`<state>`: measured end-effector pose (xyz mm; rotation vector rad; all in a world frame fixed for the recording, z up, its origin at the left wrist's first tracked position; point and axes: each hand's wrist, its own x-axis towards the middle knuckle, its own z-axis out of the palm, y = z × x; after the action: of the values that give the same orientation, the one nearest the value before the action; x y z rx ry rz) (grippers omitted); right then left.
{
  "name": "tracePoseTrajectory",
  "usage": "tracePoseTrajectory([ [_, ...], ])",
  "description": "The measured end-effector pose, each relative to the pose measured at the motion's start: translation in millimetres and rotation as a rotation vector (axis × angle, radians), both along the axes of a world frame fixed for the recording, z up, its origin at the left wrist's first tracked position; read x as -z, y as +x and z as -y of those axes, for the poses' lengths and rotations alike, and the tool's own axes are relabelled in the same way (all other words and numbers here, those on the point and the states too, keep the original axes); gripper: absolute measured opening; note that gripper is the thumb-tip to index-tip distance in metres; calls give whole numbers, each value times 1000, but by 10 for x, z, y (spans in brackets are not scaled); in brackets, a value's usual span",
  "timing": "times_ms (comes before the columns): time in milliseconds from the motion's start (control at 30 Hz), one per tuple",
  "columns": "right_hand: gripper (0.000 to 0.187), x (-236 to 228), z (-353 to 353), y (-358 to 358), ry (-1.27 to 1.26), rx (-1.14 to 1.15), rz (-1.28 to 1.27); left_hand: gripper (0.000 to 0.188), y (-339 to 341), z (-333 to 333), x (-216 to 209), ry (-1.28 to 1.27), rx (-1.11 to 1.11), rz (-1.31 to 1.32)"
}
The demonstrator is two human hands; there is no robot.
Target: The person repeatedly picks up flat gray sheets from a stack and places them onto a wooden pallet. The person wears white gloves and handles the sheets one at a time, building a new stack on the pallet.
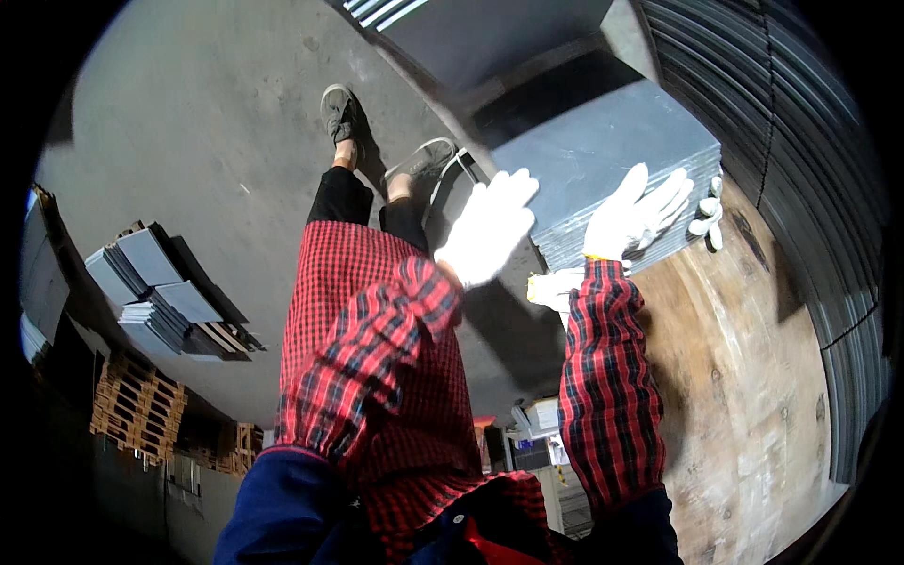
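Note:
Both of my hands wear white knit gloves. My left hand (487, 228) is beside the near left corner of a stack of grey flat sheets (603, 141), its fingers stretched out and nothing in it. My right hand (637, 213) is over the near edge of the stack, with thumb and fingers spread; whether it touches the sheets I cannot tell. One loose white glove (708, 218) lies next to the stack's right side on a wooden board (734, 377). More white glove fabric (554, 288) shows at the board's left edge, partly behind my right forearm.
Tall rows of grey sheets (800, 141) stand along the right. Another dark grey stack (499, 33) is beyond. On the concrete floor (217, 122) at the left are bundled panels (155, 278) and wooden pallets (137, 405). My shoes (341, 113) are near the stack's left side.

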<state>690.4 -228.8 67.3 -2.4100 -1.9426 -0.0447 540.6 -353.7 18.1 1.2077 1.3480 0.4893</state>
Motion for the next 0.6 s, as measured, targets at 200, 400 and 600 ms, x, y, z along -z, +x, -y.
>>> tracePoseTrajectory([
  [200, 57, 220, 22, -69, 130, -146, 76, 40, -407, 49, 1395, -17, 191, -302],
  [400, 50, 280, -45, 14, 243, -263, 10, 47, -423, 908, 1449, -411, -198, -136],
  [600, 48, 319, 76, 387, 190, -427, 79, 50, -267, 710, 609, -354, -316, 51],
])
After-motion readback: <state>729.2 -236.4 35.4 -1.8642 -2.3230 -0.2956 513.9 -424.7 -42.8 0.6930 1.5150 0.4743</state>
